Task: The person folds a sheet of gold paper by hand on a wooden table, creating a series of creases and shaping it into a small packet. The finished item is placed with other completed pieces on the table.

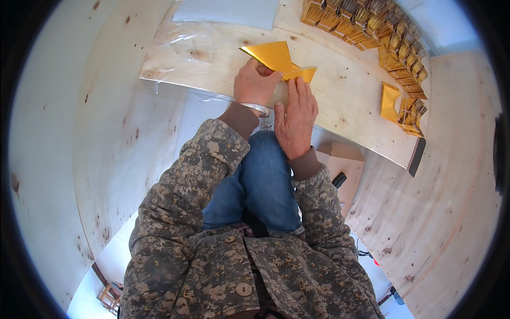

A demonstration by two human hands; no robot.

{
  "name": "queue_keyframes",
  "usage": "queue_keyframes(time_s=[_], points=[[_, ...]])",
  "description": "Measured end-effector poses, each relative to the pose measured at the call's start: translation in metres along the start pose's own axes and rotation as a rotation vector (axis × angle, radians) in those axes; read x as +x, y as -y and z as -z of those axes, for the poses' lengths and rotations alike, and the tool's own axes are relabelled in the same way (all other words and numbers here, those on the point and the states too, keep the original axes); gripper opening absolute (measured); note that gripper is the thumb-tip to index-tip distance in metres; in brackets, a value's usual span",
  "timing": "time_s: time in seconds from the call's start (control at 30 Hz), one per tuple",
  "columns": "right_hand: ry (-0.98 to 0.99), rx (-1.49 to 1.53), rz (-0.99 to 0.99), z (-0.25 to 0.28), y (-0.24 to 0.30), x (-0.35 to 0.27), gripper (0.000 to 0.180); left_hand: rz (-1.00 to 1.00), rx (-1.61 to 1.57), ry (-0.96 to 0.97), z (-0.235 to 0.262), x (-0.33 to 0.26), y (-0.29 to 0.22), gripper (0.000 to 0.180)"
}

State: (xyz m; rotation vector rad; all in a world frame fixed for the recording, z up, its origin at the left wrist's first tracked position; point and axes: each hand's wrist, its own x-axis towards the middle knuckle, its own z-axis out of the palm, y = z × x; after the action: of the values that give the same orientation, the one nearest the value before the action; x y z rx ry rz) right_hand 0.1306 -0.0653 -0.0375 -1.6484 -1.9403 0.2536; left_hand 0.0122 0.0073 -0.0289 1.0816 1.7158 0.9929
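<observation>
A sheet of shiny gold paper [272, 55] lies partly folded on the wooden tabletop in front of me. One pointed flap [305, 73] angles out on its right side. My left hand [256, 85] has its fingers curled at the paper's lower left edge, pinching it. Stretched out nearly straight, the fingers of my right hand [296, 117] rest their tips on the lower edge of the right flap. The right thumb stands apart from those fingers. The paper's underside and part of its lower edge are hidden by my hands.
Bundled stacks of folded gold paper [390, 45] line the table's far right. Several loose folded gold pieces [390, 101] lie nearer its right end. A pale sheet [226, 11] and clear plastic [175, 42] cover the far left. Below the table edge stands a cardboard box [345, 159].
</observation>
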Motion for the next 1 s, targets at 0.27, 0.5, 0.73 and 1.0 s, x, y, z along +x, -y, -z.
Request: queue_keyframes(time_s=[0.27, 0.5, 0.73, 1.0], points=[[0.008, 0.041, -0.031, 0.001, 0.002, 0.002, 0.066, -0.184, -0.138, -0.025, -0.013, -0.001, -0.005, 0.037], [-0.012, 0.234, -0.033, 0.008, -0.002, 0.010, 0.065, -0.372, -0.146, 0.027, -0.009, 0.008, -0.020, 0.038], [-0.180, 0.338, -0.091, 0.035, -0.045, 0.033, 0.063, -1.500, 0.156, 0.056, 0.012, 0.043, -0.034, 0.048], [-0.048, 0.225, 0.281, 0.039, -0.070, 0.048, 0.069, -1.604, 0.429, 0.297, 0.022, 0.046, -0.011, 0.031]])
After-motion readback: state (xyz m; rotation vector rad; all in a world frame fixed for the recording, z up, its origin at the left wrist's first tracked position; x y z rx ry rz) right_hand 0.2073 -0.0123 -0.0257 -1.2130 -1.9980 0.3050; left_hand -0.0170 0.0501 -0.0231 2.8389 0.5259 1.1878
